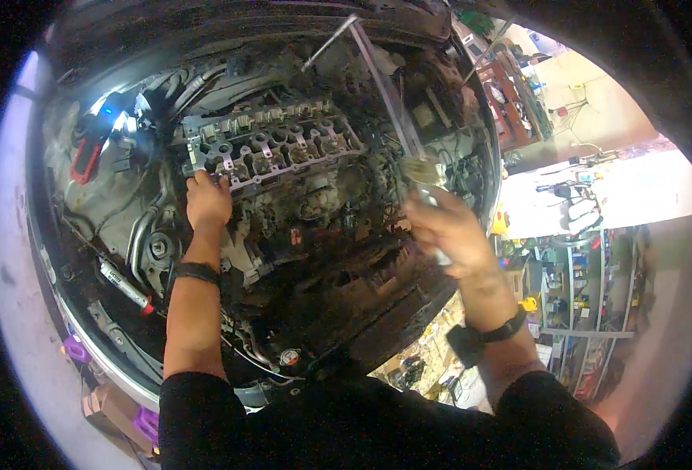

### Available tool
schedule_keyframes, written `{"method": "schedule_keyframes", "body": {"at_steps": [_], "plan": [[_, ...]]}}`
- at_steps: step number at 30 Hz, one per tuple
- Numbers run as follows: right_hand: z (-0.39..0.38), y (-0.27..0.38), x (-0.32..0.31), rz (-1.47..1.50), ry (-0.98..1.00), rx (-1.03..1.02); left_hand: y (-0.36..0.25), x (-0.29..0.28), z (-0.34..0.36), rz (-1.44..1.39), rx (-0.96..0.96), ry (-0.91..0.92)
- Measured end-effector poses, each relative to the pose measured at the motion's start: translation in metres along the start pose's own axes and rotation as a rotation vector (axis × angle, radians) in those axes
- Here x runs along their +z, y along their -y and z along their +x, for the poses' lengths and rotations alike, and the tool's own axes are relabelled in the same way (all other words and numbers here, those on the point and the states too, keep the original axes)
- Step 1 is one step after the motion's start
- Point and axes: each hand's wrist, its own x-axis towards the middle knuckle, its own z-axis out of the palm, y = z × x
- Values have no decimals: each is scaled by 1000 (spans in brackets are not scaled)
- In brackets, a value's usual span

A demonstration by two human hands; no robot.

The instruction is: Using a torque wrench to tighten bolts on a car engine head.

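Observation:
I look down into a car's open engine bay. My left hand (207, 200) rests on the near left corner of the bare metal cylinder head (271, 145), fingers curled against its edge. My right hand (449, 231) is raised over the right side of the engine and grips the pale handle of a brush (422, 174), its worn bristles pointing up and away. The hand is blurred. Both wrists wear dark bands.
A red and black work light (87, 153) glows at the left of the bay. The hood prop rod (385, 86) slants across the upper middle. A red-tipped tool (126, 287) lies by the left fender. Shelves with workshop goods (589, 305) stand on the right.

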Motion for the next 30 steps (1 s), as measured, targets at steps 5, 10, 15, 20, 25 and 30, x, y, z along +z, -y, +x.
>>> {"method": "schedule_keyframes", "body": {"at_steps": [5,10,15,20,25,30], "plan": [[34,-64,-159,-775,-352,-141,-7,5,1,21,19,17],[93,-37,-252,-1352,-546,-388,-4,11,-3,59,19,25],[194,10,-284,-1611,-484,-707,1,12,7,111,30,-17],[306,11,-332,-1815,-568,-698,-10,16,7,117,-17,13],[345,29,-313,-1861,-470,-497,3,19,9,101,2,2],[376,26,-319,-1859,-425,-542,7,22,9,52,74,-24]]}}
